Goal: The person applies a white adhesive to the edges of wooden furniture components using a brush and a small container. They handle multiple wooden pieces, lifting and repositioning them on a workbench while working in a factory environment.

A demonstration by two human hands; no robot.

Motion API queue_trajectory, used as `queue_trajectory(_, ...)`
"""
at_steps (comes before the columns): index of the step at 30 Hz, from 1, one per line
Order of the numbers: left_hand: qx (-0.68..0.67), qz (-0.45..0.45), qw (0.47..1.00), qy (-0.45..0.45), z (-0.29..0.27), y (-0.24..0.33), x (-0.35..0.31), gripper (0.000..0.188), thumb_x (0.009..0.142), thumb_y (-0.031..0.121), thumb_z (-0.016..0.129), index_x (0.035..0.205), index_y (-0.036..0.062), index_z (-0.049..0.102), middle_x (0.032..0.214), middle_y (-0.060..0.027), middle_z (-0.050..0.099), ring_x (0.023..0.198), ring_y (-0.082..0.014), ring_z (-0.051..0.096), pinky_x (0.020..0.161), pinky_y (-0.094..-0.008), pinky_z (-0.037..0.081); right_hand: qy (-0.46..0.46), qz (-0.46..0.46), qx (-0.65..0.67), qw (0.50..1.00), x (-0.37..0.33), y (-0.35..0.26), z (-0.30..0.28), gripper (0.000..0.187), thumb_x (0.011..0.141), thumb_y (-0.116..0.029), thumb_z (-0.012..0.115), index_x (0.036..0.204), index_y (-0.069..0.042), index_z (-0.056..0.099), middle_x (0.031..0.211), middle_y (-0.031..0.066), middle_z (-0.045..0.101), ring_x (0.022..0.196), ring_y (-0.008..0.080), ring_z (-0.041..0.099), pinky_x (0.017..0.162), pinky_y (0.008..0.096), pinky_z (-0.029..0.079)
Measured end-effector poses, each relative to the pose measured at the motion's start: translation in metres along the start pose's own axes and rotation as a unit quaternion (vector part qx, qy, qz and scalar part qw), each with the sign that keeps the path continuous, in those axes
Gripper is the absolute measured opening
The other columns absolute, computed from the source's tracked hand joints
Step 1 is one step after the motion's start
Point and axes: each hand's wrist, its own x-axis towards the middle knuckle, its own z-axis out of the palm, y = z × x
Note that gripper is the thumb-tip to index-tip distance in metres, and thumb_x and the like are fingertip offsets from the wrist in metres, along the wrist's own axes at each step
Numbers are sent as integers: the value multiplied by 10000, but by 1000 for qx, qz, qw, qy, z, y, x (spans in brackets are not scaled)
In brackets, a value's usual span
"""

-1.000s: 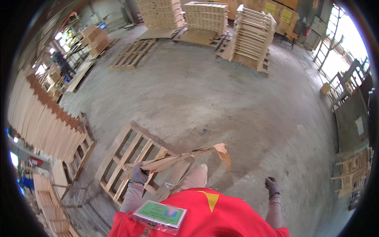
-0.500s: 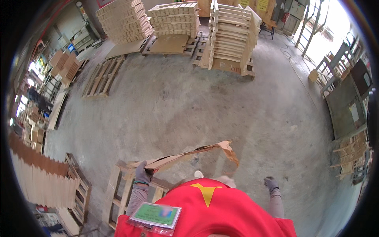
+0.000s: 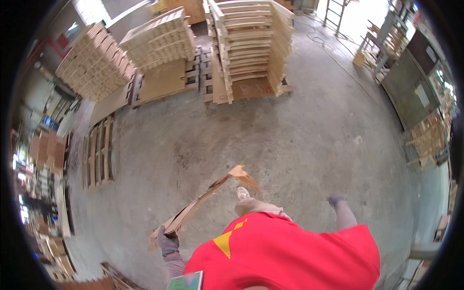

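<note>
My left hand, in a grey glove, is closed on one end of a long, folded sheet of brown cardboard. The cardboard stretches away from me at a slant, and its far end is bent over and torn. My right hand, also gloved, hangs out to the right, apart from everything. Its fingers are small and blurred, and I see nothing held there. One of my shoes shows just past the bent end of the cardboard.
Slatted wooden frames stand stacked on a pallet ahead. Piles of wooden pieces rise to their left. A low pallet lies on the concrete floor. Grey metal cabinets and a cable are at the right.
My view has turned left and moved forward, bringing the stacks nearer. The cardboard now slants more steeply, still in my left hand. The pallet beneath my left hand has left that spot in view.
</note>
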Motion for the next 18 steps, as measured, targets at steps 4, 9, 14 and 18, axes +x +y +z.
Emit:
queue_trajectory(4,24,68,997,23,55,72,59,158,810,180,567,865,33,551,831,-62,626,661,-120,615,501,-161,506,59,-245,132,959,52,-260,-131,474,751,-358,575,1093,-31,576,1076,194,583,1028,321,547,869,364,433)
queue_trajectory(9,10,74,997,-28,147,155,153,251,802,215,598,983,49,542,928,-51,612,795,-137,612,565,-217,504,48,-427,212,878,44,-508,-250,434,748,-358,597,1040,-38,596,1026,174,607,963,305,575,826,346,445)
queue_trajectory(14,-37,105,993,-35,230,242,269,237,817,170,577,1004,32,532,933,-77,610,836,-186,610,667,-269,521,43,-435,204,876,68,-667,-273,421,760,-306,609,1040,9,587,1023,164,619,947,248,593,816,320,450)
queue_trajectory(18,-71,124,988,-65,310,319,377,223,836,140,543,1020,16,521,959,-96,595,894,-209,592,761,-313,506,-11,-261,99,960,100,-707,-231,395,726,-286,641,1002,-5,610,855,109,650,749,202,608,683,331,473)
